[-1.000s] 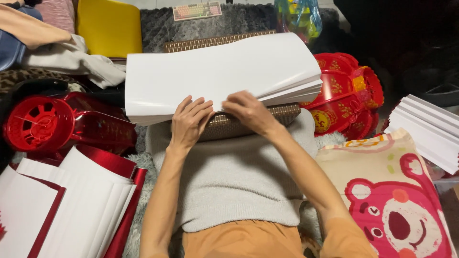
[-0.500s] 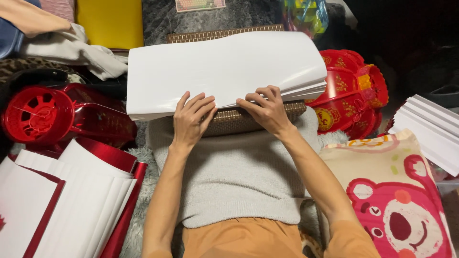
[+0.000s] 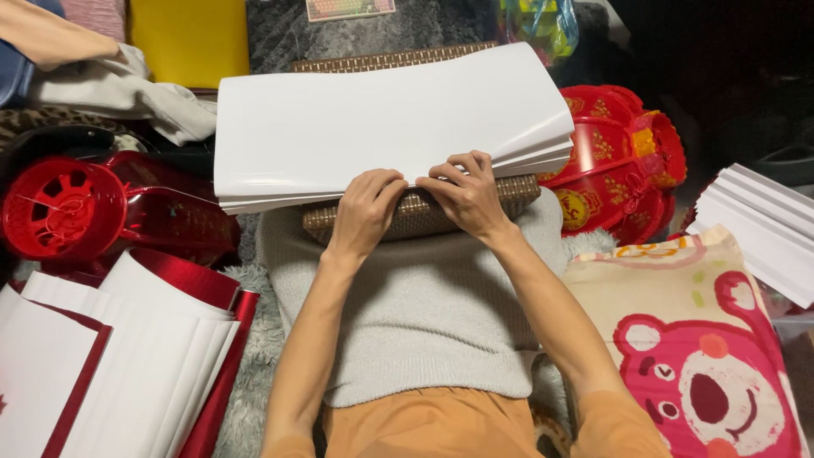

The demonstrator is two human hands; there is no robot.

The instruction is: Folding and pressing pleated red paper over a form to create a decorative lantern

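where a thick stack of white sheets [image 3: 381,127] lies across a brown woven tray [image 3: 415,212] on the person's lap, both bare hands meet at the stack's near edge. the left hand [image 3: 366,212] is curled, its fingers pressed together and bent onto the lower edge of the sheets, knuckles up. the right hand [image 3: 465,195] sits just beside it, almost touching, with fingers bent and fingertips on the same edge; it seems to be pinching the top sheets, though the grip itself is hidden under the fingers. at the stack's right end the sheets fan apart into loose layers.

the tray rests on a grey knitted jumper [image 3: 415,314], with orange fabric [image 3: 432,428] below it at the bottom of the view.

to the left lies a red plastic lantern [image 3: 102,212] on its side, and below it a pile of white and shiny red sheets [image 3: 127,356]. to the right of the stack is a red and gold lantern [image 3: 619,161]. further right lies a second pile of white sheets [image 3: 763,229], and below that a cushion with a pink bear [image 3: 695,356]. at the top left, another person's arm [image 3: 51,38] rests by pale cloth [image 3: 127,93], beside a yellow cushion [image 3: 191,38].
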